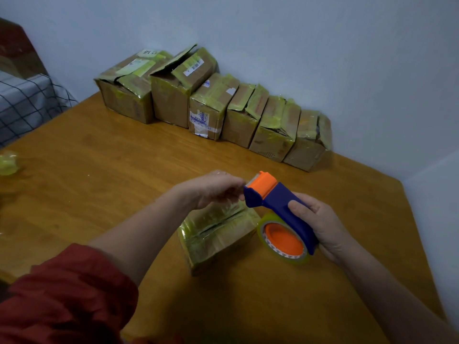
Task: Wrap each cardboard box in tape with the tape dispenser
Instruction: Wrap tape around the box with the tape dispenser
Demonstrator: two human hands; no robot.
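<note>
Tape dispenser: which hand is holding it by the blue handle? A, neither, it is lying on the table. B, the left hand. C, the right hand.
C: the right hand grips the tape dispenser round its blue handle, above the table, while the left hand only pinches at its orange front end.

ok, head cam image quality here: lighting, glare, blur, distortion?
Head view: dim, bluish light; wide-angle bowing at the table edges; red sleeve and crumpled tape at left soft; dull sheen on the taped box; tape dispenser sharp.
</note>
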